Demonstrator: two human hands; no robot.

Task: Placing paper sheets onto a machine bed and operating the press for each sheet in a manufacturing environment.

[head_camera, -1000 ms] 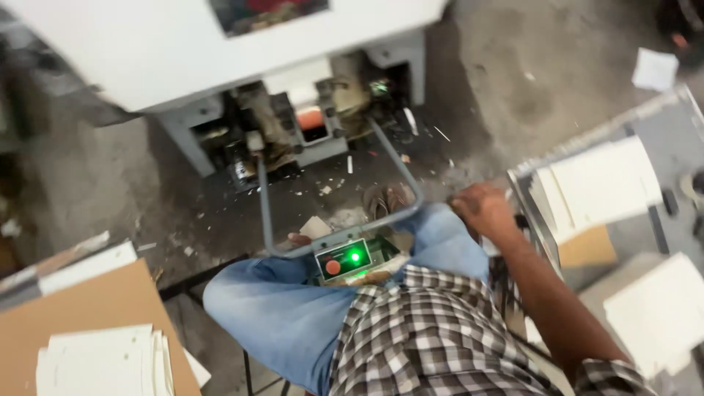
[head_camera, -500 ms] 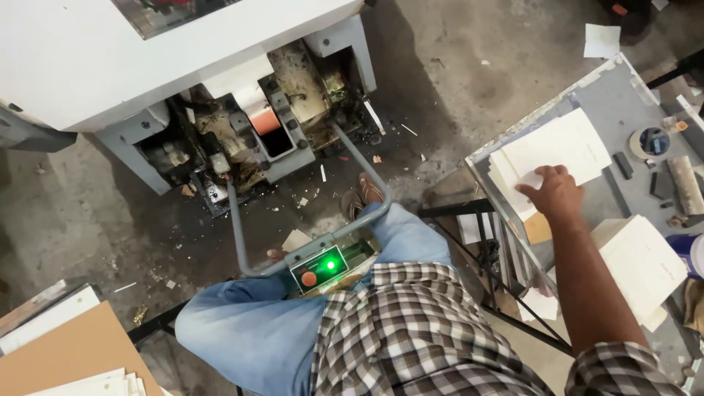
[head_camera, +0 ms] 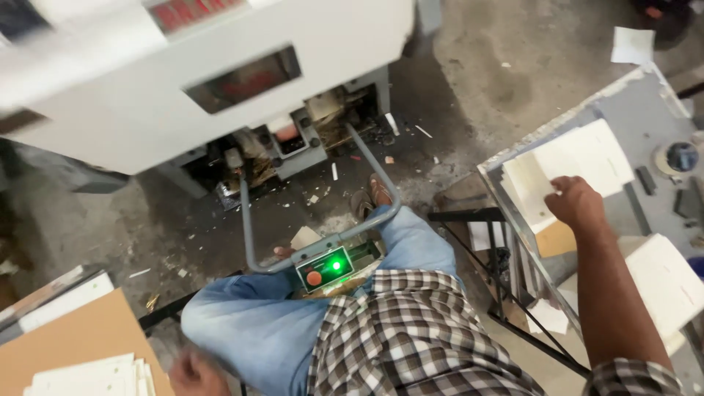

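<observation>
The right hand (head_camera: 579,207), which hovered near the knee a second ago, has now reached out to the grey table (head_camera: 623,110) on the right and rests curled on the stack of cream sheets (head_camera: 565,165), grip unclear, while the left hand (head_camera: 194,372), blurred near the left knee, looks empty.

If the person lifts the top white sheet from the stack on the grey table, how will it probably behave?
The top white sheet looks thin and flat, so it is probably light and would bend somewhat when lifted by one edge. The right hand rests on its edge. The sheets lie loosely, so pushing would likely slide them across the grey table.
</observation>
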